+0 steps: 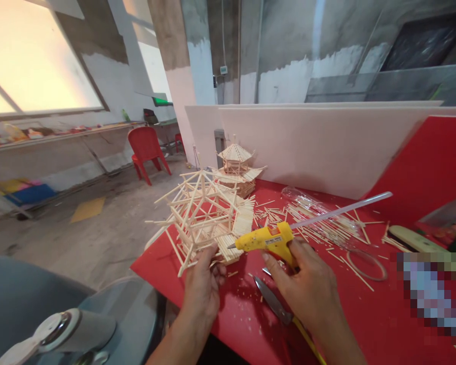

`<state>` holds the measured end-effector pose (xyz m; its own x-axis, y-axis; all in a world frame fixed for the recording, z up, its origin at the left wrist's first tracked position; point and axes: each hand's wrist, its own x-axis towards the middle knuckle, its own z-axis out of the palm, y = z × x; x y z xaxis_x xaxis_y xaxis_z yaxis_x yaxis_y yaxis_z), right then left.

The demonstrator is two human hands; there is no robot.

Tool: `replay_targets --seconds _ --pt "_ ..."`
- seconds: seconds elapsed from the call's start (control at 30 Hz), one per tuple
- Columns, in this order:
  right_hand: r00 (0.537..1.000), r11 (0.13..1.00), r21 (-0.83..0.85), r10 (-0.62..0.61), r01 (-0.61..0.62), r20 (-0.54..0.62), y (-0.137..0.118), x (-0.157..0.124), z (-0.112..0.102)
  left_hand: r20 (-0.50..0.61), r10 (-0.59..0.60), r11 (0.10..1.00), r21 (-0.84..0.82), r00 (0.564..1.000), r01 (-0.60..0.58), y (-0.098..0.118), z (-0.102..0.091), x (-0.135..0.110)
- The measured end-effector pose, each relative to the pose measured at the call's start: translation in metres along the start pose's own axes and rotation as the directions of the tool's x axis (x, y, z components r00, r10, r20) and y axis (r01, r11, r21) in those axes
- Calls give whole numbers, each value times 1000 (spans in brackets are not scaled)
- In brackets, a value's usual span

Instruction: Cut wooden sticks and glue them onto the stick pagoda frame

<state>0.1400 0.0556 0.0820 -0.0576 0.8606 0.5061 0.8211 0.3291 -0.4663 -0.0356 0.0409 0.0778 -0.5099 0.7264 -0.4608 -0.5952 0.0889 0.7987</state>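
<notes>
My left hand [203,284] is closed on the lower edge of a roof-like frame of thin wooden sticks [201,215], held tilted over the red table's [365,324] left corner. My right hand [307,289] grips a yellow glue gun [268,239]. Its nozzle points left and touches the stick frame near my left fingers. A clear glue stick [342,209] juts from the gun's back, up to the right.
A finished stick pagoda [236,170] stands at the table's back. Loose sticks [319,228] and a clear plastic bag [307,203] litter the middle. Scissors [273,301] lie under my right hand. White boards [327,147] line the back; a red chair [147,149] stands left.
</notes>
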Motion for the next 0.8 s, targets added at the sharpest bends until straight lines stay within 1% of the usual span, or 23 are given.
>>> replay_targets --seconds 0.1,0.2,0.37,0.43,0.6,0.8 --pt "1000 1000 3 -14 14 -4 -1 1 0 -10 35 999 -41 999 -35 -2 3 0" --pt "999 999 12 -46 46 -12 -1 2 0 -33 45 997 -67 998 -47 -4 5 -1" --pt "997 997 -10 -76 76 -21 1 3 5 -36 22 997 -68 999 -24 -1 7 -3" --pt "994 994 -43 -103 102 -28 1 2 7 -42 2 998 -66 999 -5 1 8 -3" --pt "991 984 -137 -121 111 -65 2 0 9 -53 -10 998 -58 999 7 2 9 -4" --pt "986 981 -120 -159 152 -49 7 -5 7 -42 -1 998 -65 999 -2 2 10 -5"
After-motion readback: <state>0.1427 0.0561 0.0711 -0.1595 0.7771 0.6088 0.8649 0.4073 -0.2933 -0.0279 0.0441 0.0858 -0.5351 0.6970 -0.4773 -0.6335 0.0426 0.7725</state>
